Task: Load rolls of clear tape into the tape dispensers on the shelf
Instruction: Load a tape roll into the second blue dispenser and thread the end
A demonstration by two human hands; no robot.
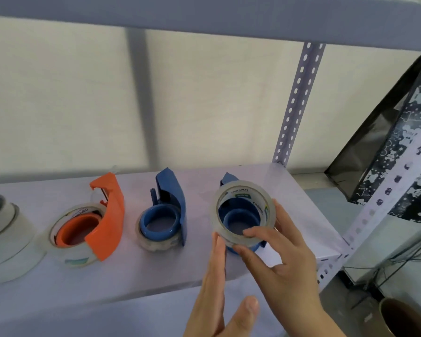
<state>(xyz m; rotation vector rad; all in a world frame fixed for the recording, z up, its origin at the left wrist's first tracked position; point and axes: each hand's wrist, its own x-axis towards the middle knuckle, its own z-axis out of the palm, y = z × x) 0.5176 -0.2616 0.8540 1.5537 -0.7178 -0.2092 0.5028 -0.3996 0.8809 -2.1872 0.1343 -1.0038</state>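
Observation:
Three tape dispensers lie on the white shelf point(156, 271). The orange dispenser point(107, 217) on the left has a clear roll around its hub. The middle blue dispenser point(170, 207) also carries a roll. At the right, a clear tape roll point(243, 207) sits tilted over the hub of the right blue dispenser point(241, 222). My right hand point(275, 254) grips that roll with thumb on its front rim and fingers at its right side. My left hand point(216, 293) has flat fingers against the roll's left edge, thumb free.
A stack of spare clear tape rolls point(5, 234) stands at the shelf's far left. A perforated metal upright point(294, 105) rises behind the right dispenser. A black patterned bag point(399, 142) hangs to the right, beyond another upright point(384, 198). An upper shelf beam crosses the top.

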